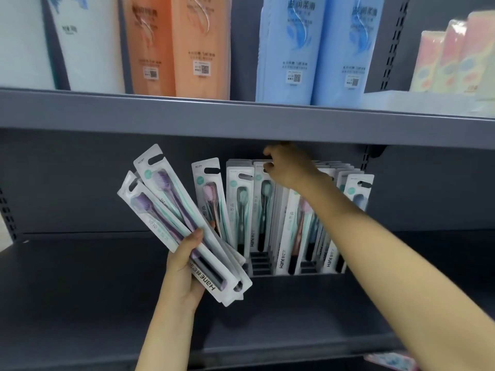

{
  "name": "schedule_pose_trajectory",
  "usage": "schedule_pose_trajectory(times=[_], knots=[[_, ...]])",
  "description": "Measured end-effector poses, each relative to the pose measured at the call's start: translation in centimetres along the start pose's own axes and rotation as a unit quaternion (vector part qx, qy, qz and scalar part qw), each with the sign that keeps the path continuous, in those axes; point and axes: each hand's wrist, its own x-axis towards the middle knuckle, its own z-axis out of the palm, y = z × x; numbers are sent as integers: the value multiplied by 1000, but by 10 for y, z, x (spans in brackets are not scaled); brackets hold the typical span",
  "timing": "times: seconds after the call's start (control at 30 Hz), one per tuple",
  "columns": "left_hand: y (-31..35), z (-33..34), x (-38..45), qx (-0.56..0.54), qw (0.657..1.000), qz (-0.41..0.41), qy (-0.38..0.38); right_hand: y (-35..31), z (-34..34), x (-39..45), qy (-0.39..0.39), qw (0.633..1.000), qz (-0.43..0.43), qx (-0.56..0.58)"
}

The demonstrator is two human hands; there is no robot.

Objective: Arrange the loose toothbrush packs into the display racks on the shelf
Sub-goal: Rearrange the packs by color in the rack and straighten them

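At 12 o'clock in the display rack (257,263), right hand (288,167) pinches the top of a green toothbrush pack (263,210), seating it. Left hand (184,266), at 8 o'clock from the rack, clamps a fan of loose packs (171,210). Next, probably: release, take another from the fan.

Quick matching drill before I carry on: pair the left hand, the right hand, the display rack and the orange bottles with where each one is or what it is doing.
1. left hand
2. right hand
3. display rack
4. orange bottles

A. on the upper shelf
B. holds a fan of loose packs
C. on the lower shelf, packs upright in it
D. at the tops of the racked packs

Pairs: 1-B, 2-D, 3-C, 4-A
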Motion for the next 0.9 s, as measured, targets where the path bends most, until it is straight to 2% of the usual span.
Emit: schedule_pose_trajectory(times=[0.1, 0.17, 0.3, 0.43, 0.6, 0.73, 0.9], knots=[[5, 4, -3, 4, 1000, 5, -24, 9, 3, 17, -105, 994, 5, 10], [8, 9, -7, -2, 999, 8, -42, 12, 4, 24, -128, 991, 4, 26], [9, 7, -5, -4, 1000, 16, -23, 10, 5, 25, -90, 995, -2, 49], [7, 1, -3, 18, 1000, 10, 14, 8, 3, 18, -71, 997, -30, 14], [5, 0, -2, 10, 1000, 7, 25, 6, 3, 15, -54, 998, -40, -14], [7, -2, -3, 12, 1000, 3, 24, 7, 1, 11, -31, 999, -34, 26], [7, -5, -1, 14, 999, 3, 28, 12, 4, 16, -45, 995, -17, 86]])
